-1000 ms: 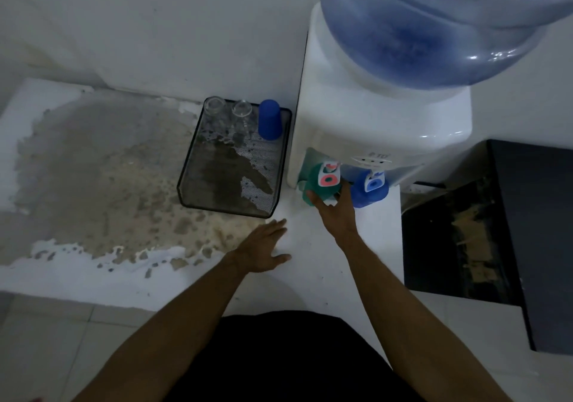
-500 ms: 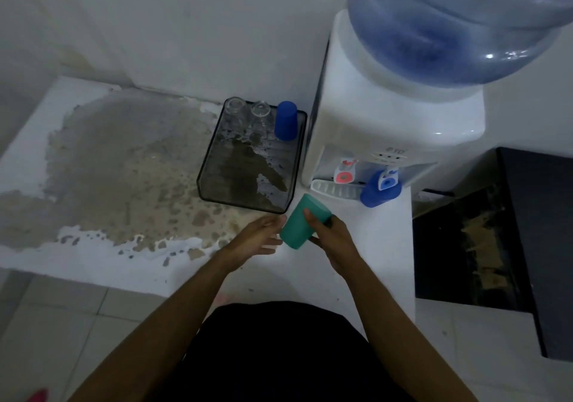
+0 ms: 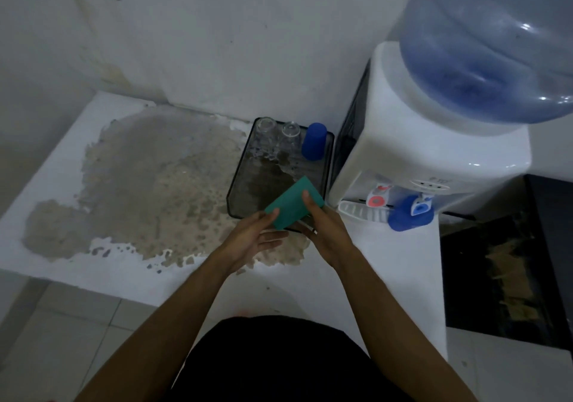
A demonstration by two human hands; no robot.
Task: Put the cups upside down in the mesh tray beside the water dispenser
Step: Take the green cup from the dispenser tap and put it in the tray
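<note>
A green plastic cup (image 3: 291, 205) lies tilted on its side between my hands, above the near edge of the black mesh tray (image 3: 237, 181). My right hand (image 3: 325, 231) grips it with the thumb on top. My left hand (image 3: 254, 237) touches its lower end with the fingertips, palm up. At the tray's far end stand a blue cup (image 3: 313, 142) upside down and two clear glasses (image 3: 266, 130) (image 3: 290, 135). Another blue cup (image 3: 406, 214) sits under the blue tap of the white water dispenser (image 3: 412, 153).
The tray stands on a white counter (image 3: 52, 169) with a large worn grey-brown patch (image 3: 155, 184). A white wall rises behind. A blue water bottle (image 3: 486, 39) tops the dispenser. A dark cabinet (image 3: 508, 271) lies to the right; tiled floor shows below.
My right hand took the green cup from under the red tap and brought it left to the tray's near edge. My left hand rose from the counter and met the cup.
</note>
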